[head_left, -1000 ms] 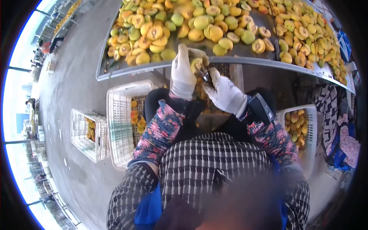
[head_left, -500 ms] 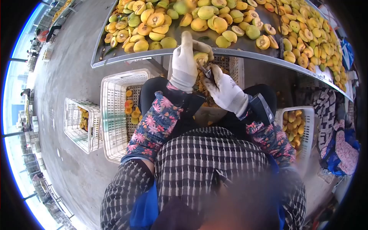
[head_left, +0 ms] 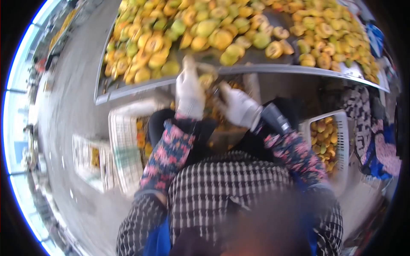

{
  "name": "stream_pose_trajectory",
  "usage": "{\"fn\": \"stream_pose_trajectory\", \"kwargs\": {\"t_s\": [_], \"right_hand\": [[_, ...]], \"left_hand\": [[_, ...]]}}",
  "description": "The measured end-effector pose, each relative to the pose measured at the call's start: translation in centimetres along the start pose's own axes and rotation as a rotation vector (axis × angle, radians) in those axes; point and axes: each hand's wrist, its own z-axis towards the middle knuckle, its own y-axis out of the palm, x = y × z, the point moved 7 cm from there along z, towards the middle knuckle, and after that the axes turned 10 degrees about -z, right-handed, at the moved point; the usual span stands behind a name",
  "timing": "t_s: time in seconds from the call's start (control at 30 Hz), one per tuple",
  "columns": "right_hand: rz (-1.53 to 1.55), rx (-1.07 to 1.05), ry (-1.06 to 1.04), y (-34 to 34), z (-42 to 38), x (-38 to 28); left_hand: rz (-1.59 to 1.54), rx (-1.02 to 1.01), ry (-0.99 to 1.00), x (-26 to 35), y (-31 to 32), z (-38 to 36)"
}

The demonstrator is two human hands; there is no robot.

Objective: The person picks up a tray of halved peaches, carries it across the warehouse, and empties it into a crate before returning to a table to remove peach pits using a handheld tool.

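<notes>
My left hand (head_left: 190,93), in a white glove, is closed around a yellow-green peach half (head_left: 206,80) just below the table's front edge. Close beside it, my right hand (head_left: 240,106), also gloved, grips a small metal tool with a dark handle (head_left: 219,92). Its working end points at the fruit; motion blur hides whether they touch. Many cut peach halves (head_left: 222,39) are heaped on the metal table (head_left: 256,69) beyond my hands.
At my left stand a large white crate (head_left: 124,149) with some peach pieces and a smaller crate (head_left: 85,164). On my right is another crate (head_left: 343,128) of peach halves. Patterned cloth (head_left: 356,119) hangs at the far right. Under my hands is a container of scraps (head_left: 222,115).
The whole view has shifted and blurred, with the table lower in the picture. My hands keep hold of the peach half and the tool, close together as before.
</notes>
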Motion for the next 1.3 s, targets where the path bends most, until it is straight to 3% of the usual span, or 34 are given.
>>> {"fn": "stream_pose_trajectory", "kwargs": {"t_s": [0.03,0.13,0.23,0.3,0.4,0.47,0.5,0.53,0.6,0.73,0.97,1.07,1.17,1.27,1.3], "right_hand": [[-0.013,0.034,-0.007,0.0,0.0,0.7],[0.148,0.065,0.015,0.3,-0.7,0.3],[0.370,-0.080,0.116,1.1,-1.2,0.4],[0.274,-0.039,0.043,1.5,-1.1,1.3],[0.149,-0.010,-0.012,1.0,-1.0,2.1],[0.533,-0.027,-0.027,2.0,-1.1,1.7],[1.037,-0.072,0.033,3.2,-1.3,0.8],[1.063,-0.051,0.062,2.4,-1.8,0.0],[1.132,-0.306,0.235,2.8,-2.8,0.5],[1.366,-0.387,0.285,2.9,-3.8,0.3],[1.182,-0.132,0.155,3.1,-3.4,0.7],[0.998,-0.088,0.098,2.9,-3.7,1.0],[0.678,0.171,-0.096,1.6,-3.7,1.2],[0.390,0.208,-0.192,-0.7,-4.9,-0.8],[0.364,0.177,-0.136,-0.8,-4.9,-0.8]], "left_hand": [[0.059,-0.019,0.100,0.1,0.2,0.0],[0.039,-0.024,0.137,-0.5,0.9,0.1],[0.057,-0.007,0.145,-0.9,0.4,0.0],[0.162,-0.074,0.168,-0.2,1.4,-0.3],[0.184,-0.151,-0.048,-1.9,1.3,1.1],[0.139,-0.190,-0.090,-1.5,1.8,0.8],[-0.007,-0.213,-0.097,-1.8,2.1,0.8],[-0.084,-0.183,-0.119,-2.3,1.9,1.1],[-0.221,-0.149,-0.199,-2.7,2.1,0.7],[-0.314,-0.090,-0.326,-3.4,2.4,-0.3],[-0.369,0.012,-0.356,-4.3,2.6,-0.7],[-0.339,0.063,-0.339,-4.2,2.6,-1.1],[-0.377,0.092,-0.379,-4.2,2.9,-1.1],[-0.499,0.091,-0.455,-4.5,2.7,-0.2],[-0.521,0.070,-0.460,-4.6,2.8,-0.1]]}}
